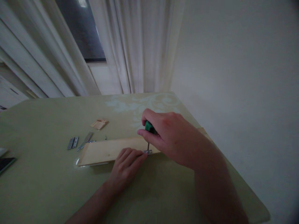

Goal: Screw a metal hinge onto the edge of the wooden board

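Observation:
A long pale wooden board (100, 151) lies across the table in front of me. At its near edge sits a small metal hinge (147, 151). My left hand (127, 165) rests on the board, its fingers together and the thumb and fingertips pressed on the hinge's left end. From above, my right hand (167, 132) is closed around the green handle of a screwdriver (149, 127). The screwdriver stands nearly upright with its tip on the hinge; the fingers partly cover the handle. My right hand and forearm hide part of the board's right end.
Left of the board lie a loose hinge (73, 142), another metal plate (88, 137) and several screws (80, 147). Behind them is a small wooden piece (99, 123). A dark flat device (6, 164) lies at the far left. A wall (245, 77) borders the table's right side.

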Demonstrator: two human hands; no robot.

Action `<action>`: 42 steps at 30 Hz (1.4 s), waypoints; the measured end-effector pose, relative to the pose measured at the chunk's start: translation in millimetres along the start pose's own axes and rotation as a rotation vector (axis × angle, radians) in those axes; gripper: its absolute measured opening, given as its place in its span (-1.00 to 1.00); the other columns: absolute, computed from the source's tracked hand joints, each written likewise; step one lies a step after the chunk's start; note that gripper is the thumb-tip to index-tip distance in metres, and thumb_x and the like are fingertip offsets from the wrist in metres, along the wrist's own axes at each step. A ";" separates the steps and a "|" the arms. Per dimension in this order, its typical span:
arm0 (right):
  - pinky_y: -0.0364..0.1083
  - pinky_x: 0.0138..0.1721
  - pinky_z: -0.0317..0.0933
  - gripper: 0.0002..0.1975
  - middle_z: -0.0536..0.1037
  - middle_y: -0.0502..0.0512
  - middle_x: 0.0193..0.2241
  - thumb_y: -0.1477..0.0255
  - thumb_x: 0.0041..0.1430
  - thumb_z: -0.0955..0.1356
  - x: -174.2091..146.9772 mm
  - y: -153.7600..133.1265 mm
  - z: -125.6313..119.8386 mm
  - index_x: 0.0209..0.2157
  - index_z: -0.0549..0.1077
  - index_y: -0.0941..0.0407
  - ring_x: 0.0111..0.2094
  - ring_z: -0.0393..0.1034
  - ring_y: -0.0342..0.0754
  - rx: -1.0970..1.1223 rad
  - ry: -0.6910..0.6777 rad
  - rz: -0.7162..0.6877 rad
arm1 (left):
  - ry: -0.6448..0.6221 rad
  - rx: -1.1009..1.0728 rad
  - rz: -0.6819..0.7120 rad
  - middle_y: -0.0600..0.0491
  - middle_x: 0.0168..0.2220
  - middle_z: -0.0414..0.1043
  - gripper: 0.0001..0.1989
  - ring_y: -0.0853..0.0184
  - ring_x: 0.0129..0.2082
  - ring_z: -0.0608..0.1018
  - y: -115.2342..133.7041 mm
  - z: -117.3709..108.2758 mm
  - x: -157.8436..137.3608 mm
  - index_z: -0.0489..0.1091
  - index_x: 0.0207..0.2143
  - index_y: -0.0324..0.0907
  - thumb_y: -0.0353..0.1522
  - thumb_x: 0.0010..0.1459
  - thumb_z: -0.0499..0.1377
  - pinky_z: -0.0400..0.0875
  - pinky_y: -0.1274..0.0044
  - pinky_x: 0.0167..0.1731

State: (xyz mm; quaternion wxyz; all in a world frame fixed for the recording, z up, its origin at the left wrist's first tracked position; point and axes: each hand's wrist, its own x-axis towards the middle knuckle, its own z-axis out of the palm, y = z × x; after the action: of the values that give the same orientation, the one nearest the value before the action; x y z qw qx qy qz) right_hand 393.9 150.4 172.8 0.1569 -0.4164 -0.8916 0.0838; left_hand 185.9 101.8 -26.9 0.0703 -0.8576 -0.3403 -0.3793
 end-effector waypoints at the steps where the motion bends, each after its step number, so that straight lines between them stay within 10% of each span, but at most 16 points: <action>1: -0.04 -0.27 0.07 -0.83 0.64 0.05 -0.26 0.29 0.52 0.43 0.4 -0.3 1.3 -0.13 0.41 0.06 -0.25 0.52 0.04 0.006 -0.002 -0.009 | 0.004 0.000 -0.002 -0.10 -0.09 0.61 -0.75 0.19 -0.12 0.53 0.1 -0.4 0.5 0.55 0.08 -0.30 -0.49 0.57 0.08 0.39 0.34 -0.03; 42: -0.06 -0.27 0.01 -0.85 0.50 -0.05 -0.34 0.38 0.49 0.40 10.8 -10.0 19.9 -0.23 0.39 0.06 -0.33 0.29 -0.09 0.067 -0.002 -0.088 | 0.055 0.057 0.006 -0.07 -0.14 0.66 -0.79 0.21 -0.20 0.59 -5.3 -1.7 -2.2 0.57 0.02 -0.21 -0.45 0.56 0.12 0.45 0.35 -0.13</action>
State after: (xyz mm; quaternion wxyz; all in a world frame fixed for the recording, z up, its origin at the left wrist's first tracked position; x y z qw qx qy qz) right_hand 373.2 152.0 159.2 0.1732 -0.3713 -0.9059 0.1069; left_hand 180.4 104.0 -27.9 0.1052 -0.8456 -0.3462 -0.3925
